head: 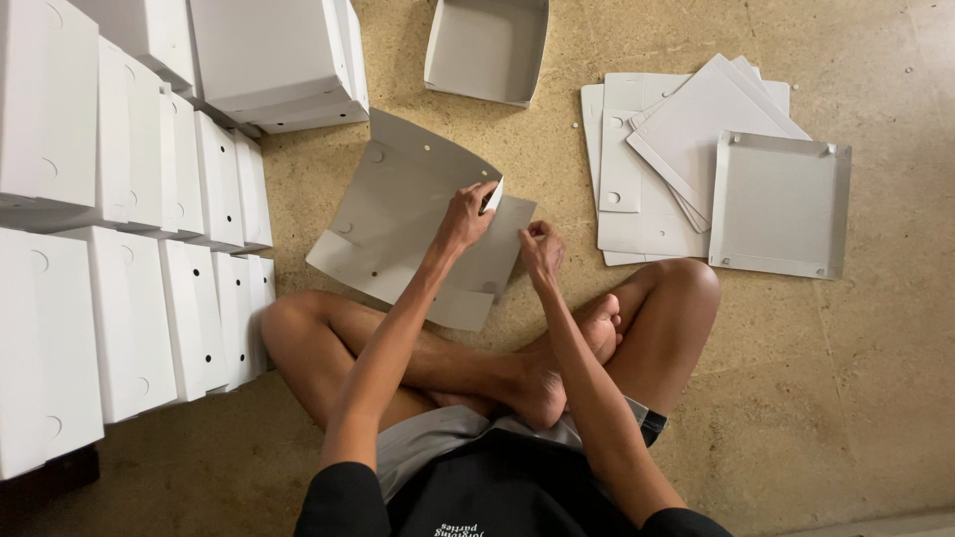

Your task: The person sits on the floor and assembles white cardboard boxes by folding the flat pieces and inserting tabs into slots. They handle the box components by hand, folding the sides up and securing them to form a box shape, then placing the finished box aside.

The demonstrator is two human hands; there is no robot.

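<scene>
Left hand (466,217) pinches the corner flap of the flat grey cardboard box blank (398,214); right hand (540,249), closed, pinches its near edge. Fold squarely along the crease beside the pinch.

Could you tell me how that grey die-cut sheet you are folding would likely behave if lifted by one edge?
The grey sheet already curves upward at its far edge, so it would probably flex. It looks thin, so likely light. The left hand and right hand pinch its near flap.
</scene>
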